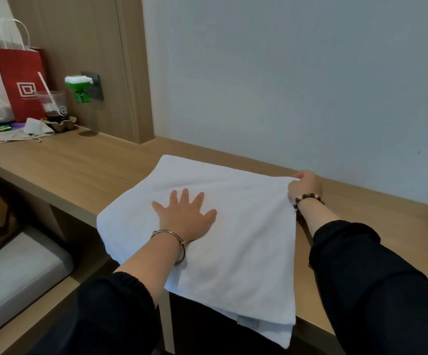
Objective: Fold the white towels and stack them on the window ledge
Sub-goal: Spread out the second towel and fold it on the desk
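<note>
Towel (233, 252) lies long axis 11-to-5 o'clock, near end overhanging the ledge (79, 170); my left hand (184, 216) presses flat, right hand (306, 187) pinches its 2 o'clock corner.

Soft matt terry cloth towel (233, 226) on smooth matt wood-grain ledge (79, 170).

Wooden ledge (79, 165) bears a white towel (233, 252) (red bag (20, 80) far left).

You face a plain pale wall (284, 73) that rises behind a long wooden ledge (79, 170). To your left a wood-grain panel (79, 47) carries a dark socket plate (95, 86), and a grey cushioned seat (15, 272) sits lower down.
</note>
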Available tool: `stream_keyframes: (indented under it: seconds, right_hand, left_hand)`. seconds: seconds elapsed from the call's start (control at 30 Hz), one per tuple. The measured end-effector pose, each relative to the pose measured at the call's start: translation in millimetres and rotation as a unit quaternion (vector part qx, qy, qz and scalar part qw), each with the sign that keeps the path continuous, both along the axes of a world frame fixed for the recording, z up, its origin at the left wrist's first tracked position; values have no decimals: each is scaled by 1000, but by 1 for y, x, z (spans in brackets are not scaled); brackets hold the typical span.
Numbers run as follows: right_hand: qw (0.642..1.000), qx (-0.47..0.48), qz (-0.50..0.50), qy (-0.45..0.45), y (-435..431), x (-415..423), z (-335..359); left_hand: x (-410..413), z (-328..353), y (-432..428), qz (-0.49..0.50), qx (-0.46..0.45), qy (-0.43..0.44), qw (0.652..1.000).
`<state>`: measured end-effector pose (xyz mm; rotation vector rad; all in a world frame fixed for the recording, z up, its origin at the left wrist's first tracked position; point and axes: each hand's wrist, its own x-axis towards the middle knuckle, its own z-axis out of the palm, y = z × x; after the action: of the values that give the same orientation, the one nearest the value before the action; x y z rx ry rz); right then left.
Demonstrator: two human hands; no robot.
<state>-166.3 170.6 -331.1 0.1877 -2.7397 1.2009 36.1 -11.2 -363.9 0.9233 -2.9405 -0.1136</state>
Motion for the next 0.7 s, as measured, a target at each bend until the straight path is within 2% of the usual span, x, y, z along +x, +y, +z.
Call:
stream_keyframes:
  seconds: [0.07, 0.13, 0.23, 0.33, 0.47, 0.53, 0.6, 0.7]
  right_hand:
    - [999, 52, 3, -8, 3, -4, -2]
    - [987, 161, 23, -6, -2, -4, 2]
    - [950, 300, 45, 73, -13, 5, 11]
    - [924, 345, 143, 80, -23, 20, 13]
    - [887, 382, 258, -25, -31, 48, -7]
    - [877, 409, 250, -27, -30, 56, -20]
    - [889, 397, 228, -21, -26, 54, -25]
    - [901, 383, 206, -9, -25, 37, -26]
  left_hand:
    - [-1, 1, 0, -7, -1, -2, 1000]
    - [-3, 1, 0, -7, 1, -3, 1000]
    - [-6, 1, -1, -1, 5, -7, 1000]
    - [-12, 2, -2, 4, 9, -14, 1000]
    - [-28, 6, -5, 11, 18, -26, 999]
    - [-38, 8, -9, 9, 20, -37, 999]
    - [-50, 10, -15, -8, 18, -44, 999]
    - [-68, 16, -22, -57, 31, 7, 998]
